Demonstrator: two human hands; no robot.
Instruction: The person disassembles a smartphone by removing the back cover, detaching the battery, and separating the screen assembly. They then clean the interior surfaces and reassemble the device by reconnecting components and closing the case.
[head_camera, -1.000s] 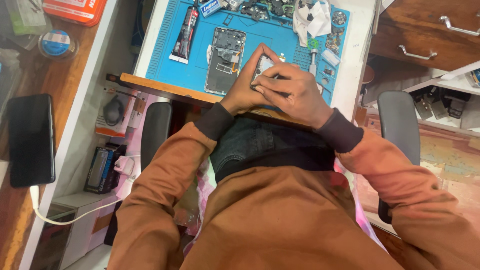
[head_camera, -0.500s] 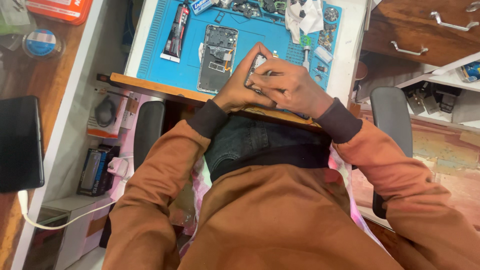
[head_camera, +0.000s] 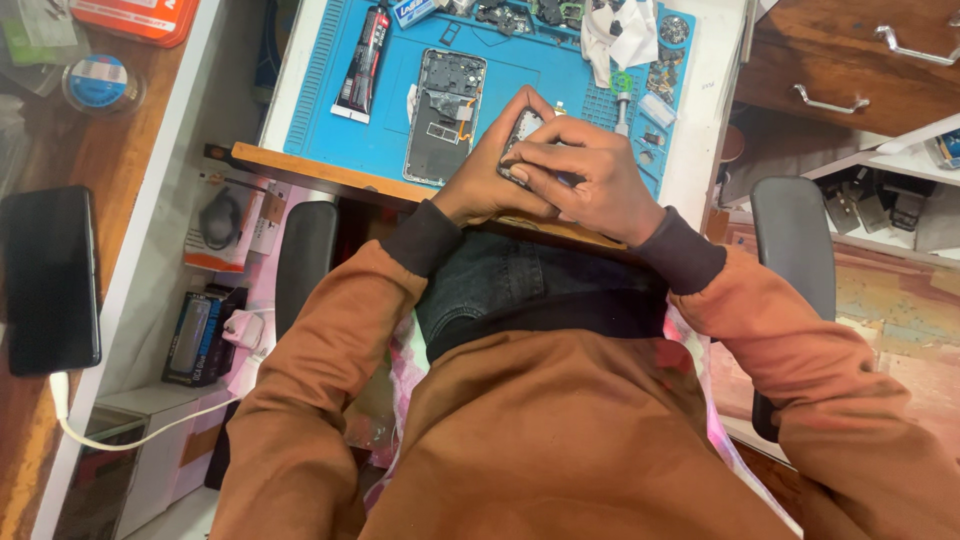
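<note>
From my remote seat I saw both hands meeting at the near edge of the blue mat (head_camera: 340, 110). The left hand (head_camera: 485, 180) was curled around a small dark phone part (head_camera: 522, 140), its fingers wrapped up along the part's left side. The right hand (head_camera: 590, 175) was closed over the same piece from the right, fingertips pressing down on its face. So both hands gripped that one part, held just above the wooden table edge (head_camera: 300, 168), touching each other.

Just left of the hands, an opened phone (head_camera: 445, 110) lay flat on the mat with its insides showing. Farther left on the mat lay a black tube of glue (head_camera: 362, 60). A white crumpled cloth (head_camera: 625, 35) sat near the mat's far right corner, with small loose parts beside it that I could not make out. Well apart, on the brown side table at the left, a black phone (head_camera: 48, 280) rested face up with a white cable (head_camera: 110, 435) plugged in.
</note>
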